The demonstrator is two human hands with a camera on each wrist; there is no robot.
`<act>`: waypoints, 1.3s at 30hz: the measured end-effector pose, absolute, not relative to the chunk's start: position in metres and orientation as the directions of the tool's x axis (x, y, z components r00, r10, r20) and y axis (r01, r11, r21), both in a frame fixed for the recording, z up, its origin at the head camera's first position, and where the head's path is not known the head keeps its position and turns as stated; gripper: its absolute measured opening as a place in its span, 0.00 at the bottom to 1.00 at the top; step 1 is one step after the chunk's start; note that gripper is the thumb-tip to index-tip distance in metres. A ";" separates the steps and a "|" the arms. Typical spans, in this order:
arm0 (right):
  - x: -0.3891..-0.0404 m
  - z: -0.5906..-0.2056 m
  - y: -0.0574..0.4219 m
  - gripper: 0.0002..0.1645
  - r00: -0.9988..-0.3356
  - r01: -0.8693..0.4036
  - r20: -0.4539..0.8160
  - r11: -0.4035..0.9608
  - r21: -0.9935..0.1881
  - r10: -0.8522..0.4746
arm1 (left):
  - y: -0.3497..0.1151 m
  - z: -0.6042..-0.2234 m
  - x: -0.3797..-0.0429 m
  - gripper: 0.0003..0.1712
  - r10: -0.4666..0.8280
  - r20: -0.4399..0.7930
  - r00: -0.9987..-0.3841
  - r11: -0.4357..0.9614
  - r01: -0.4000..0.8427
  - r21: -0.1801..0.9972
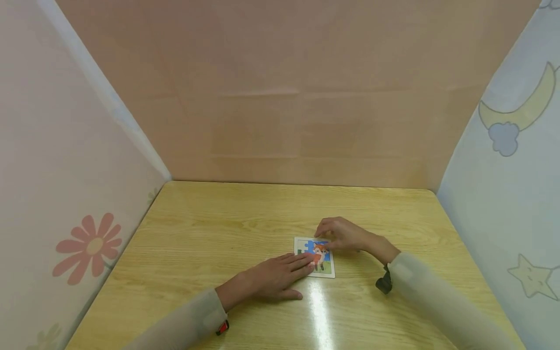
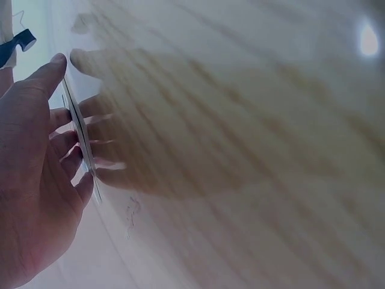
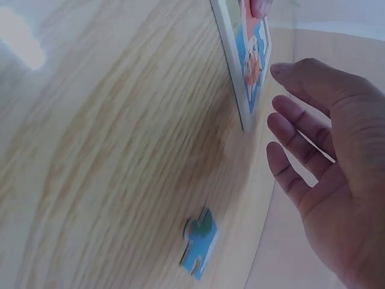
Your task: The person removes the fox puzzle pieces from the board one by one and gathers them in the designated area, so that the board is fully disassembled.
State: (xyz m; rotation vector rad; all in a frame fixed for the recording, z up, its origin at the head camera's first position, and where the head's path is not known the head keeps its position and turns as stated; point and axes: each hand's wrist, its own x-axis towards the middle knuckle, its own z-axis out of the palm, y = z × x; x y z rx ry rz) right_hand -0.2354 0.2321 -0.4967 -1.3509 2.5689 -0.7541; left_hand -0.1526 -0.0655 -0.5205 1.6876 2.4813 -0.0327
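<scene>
A small square jigsaw puzzle of a fox [image 1: 321, 251] lies in a white-rimmed tray [image 1: 333, 266] on the table. Pale tray bottom shows at its upper left beside blue pieces. My left hand [image 1: 277, 278] rests flat, straight fingers reaching over the tray's left part and covering some of the picture. Over the tray's upper right corner is my right hand [image 1: 347, 234], fingers loosely bent, holding nothing in the right wrist view. One loose blue jigsaw piece [image 3: 201, 244] with a green patch lies on the table beneath the right hand; the head view hides it.
The wooden table [image 1: 218, 218] meets a plain peach wall [image 1: 262, 121] at the back. Side panels stand left, with a printed flower [image 1: 93, 246], and right, with a printed moon [image 1: 520, 114]. Bright glare [image 1: 320, 311] streaks the tabletop in front of the tray.
</scene>
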 end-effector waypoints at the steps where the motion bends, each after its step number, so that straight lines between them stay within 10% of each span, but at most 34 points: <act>1: -0.236 -0.497 0.231 0.16 -0.580 -0.736 0.100 0.468 -0.489 -0.808 | -0.065 -0.521 -0.153 0.44 0.924 -0.126 -0.361 0.371 0.927 0.058; 39: -0.245 -0.495 0.210 0.19 -0.524 -0.689 -0.082 0.479 -0.544 -0.848 | -0.064 -0.520 -0.151 0.44 0.924 -0.111 -0.365 0.371 0.928 0.038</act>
